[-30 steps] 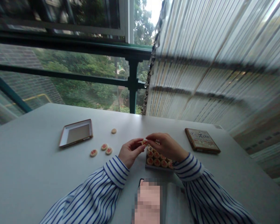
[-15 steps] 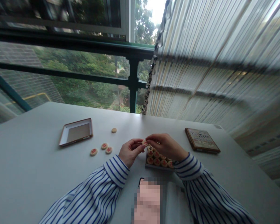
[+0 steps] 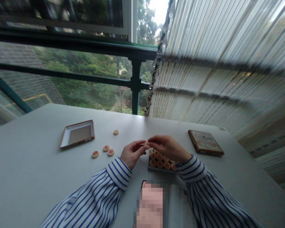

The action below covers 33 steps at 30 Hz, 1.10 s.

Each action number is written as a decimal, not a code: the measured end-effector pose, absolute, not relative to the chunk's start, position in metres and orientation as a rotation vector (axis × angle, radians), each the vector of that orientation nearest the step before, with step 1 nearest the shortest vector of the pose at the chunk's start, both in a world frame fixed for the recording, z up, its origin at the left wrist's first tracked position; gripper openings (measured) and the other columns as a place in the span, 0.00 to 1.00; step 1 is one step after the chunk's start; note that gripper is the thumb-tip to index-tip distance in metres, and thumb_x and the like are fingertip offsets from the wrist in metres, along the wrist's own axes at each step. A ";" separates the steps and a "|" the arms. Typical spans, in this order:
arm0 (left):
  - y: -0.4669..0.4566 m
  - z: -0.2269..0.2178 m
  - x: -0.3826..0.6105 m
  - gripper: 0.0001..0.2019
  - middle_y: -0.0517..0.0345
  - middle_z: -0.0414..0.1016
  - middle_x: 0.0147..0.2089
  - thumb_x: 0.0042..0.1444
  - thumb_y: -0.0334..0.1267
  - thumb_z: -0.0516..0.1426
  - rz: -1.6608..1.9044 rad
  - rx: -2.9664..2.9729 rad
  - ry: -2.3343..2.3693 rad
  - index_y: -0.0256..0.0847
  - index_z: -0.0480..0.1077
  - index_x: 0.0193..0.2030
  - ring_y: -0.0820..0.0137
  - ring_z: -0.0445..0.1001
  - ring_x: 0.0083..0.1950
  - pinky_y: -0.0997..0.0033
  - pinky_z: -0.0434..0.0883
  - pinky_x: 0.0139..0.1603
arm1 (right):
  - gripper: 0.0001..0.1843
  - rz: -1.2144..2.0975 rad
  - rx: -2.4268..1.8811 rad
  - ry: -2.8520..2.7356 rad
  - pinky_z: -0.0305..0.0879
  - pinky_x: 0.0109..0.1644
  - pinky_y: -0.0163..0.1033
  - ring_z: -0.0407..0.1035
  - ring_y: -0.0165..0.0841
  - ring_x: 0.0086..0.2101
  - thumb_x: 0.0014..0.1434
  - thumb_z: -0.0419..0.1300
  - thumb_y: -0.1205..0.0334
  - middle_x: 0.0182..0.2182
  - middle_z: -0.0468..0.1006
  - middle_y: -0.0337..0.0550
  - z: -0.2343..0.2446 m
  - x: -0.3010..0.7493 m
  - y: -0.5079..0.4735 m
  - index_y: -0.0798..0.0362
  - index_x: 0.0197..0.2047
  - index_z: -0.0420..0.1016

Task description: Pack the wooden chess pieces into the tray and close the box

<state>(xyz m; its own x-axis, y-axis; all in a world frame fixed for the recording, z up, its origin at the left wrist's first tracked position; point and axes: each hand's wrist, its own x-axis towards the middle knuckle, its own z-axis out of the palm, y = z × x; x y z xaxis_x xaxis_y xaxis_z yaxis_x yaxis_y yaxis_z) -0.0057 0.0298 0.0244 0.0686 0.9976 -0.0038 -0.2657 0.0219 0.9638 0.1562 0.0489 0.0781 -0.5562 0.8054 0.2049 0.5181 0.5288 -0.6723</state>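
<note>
Between my two hands is a round Chinese chess piece (image 3: 147,144) with a red character facing me. The fingertips of my left hand (image 3: 133,153) pinch its left side. My right hand (image 3: 168,148) grips it from the right, fingers closed. Below and behind my right hand sits a tray of chess pieces (image 3: 159,164), set in rows with red characters showing; my hand and cuff hide part of it. Left of my left hand, several loose pieces lie on the table, among them a red-marked chess piece (image 3: 111,152) and a plain-faced piece (image 3: 116,132) farther back.
An upturned box lid (image 3: 93,129) lies at the left on the white table (image 3: 38,164). A closed decorated box (image 3: 206,142) lies at the right. Close to me are a blurred-out phone-like object (image 3: 150,202) and a clear plastic sheet (image 3: 180,202). Behind the table are a window and string curtain (image 3: 192,63).
Almost nothing differs. Both hands stay on the same chess piece, with only a slight shift of the fingers.
</note>
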 end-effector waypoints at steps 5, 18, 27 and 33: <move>0.030 0.024 -0.006 0.17 0.55 0.76 0.27 0.37 0.42 0.64 1.288 1.021 0.978 0.34 0.72 0.34 0.74 0.70 0.24 0.73 0.69 0.28 | 0.12 0.792 -1.079 -2.258 0.64 0.36 0.34 0.69 0.29 0.31 0.57 0.52 0.61 0.30 0.77 0.43 0.079 0.156 0.049 0.55 0.38 0.74; 0.028 0.027 -0.006 0.15 0.56 0.77 0.28 0.37 0.40 0.64 1.292 1.011 0.964 0.35 0.73 0.33 0.76 0.70 0.24 0.74 0.69 0.28 | 0.12 0.873 -1.131 -2.180 0.63 0.32 0.33 0.68 0.29 0.29 0.56 0.53 0.58 0.28 0.76 0.42 0.075 0.155 0.050 0.56 0.36 0.73; 0.030 0.026 -0.006 0.17 0.54 0.77 0.29 0.38 0.41 0.64 1.278 1.014 0.985 0.34 0.73 0.35 0.76 0.70 0.24 0.75 0.69 0.28 | 0.16 0.945 -1.143 -2.162 0.63 0.31 0.33 0.69 0.29 0.29 0.56 0.52 0.54 0.29 0.76 0.44 0.075 0.154 0.049 0.57 0.39 0.72; 0.030 0.023 -0.007 0.16 0.55 0.76 0.27 0.39 0.42 0.63 1.300 1.029 1.010 0.33 0.72 0.33 0.76 0.70 0.23 0.75 0.69 0.27 | 0.16 0.914 -1.157 -2.188 0.62 0.30 0.33 0.68 0.29 0.28 0.56 0.52 0.53 0.28 0.76 0.43 0.074 0.154 0.048 0.55 0.38 0.72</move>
